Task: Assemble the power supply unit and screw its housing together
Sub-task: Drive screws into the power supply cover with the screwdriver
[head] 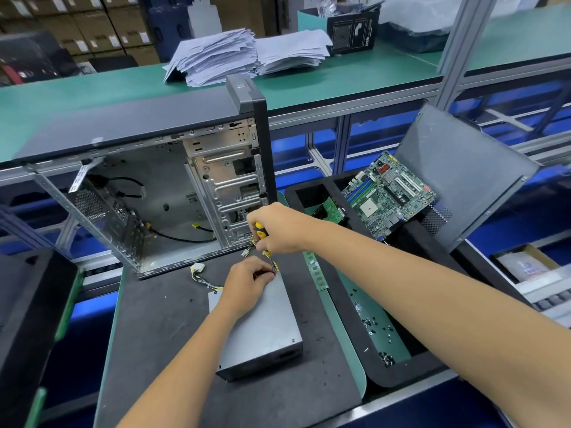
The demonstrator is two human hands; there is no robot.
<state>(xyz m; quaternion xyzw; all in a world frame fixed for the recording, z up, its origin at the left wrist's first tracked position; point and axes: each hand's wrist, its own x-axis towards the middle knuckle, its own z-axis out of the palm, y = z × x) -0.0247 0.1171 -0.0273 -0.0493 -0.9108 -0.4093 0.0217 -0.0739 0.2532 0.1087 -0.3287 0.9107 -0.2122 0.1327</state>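
Observation:
The grey metal power supply unit (265, 332) lies flat on the dark mat in front of me, its yellow and black cables (200, 274) trailing out to the far left. My right hand (278, 230) grips the yellow and black handle of a screwdriver (262, 234), held upright with its tip at the unit's far top corner. My left hand (247, 282) rests on the unit's far end, fingers curled close around the screwdriver's shaft at the tip. The screw itself is hidden under my fingers.
An open computer case (160, 193) stands just behind the unit. To the right, a black foam tray (398, 373) holds loose screws (372, 324), a motherboard (387, 194) and a leaning side panel (457, 171). A memory stick (315, 271) lies beside the unit. Paper stacks (247, 55) sit on the far shelf.

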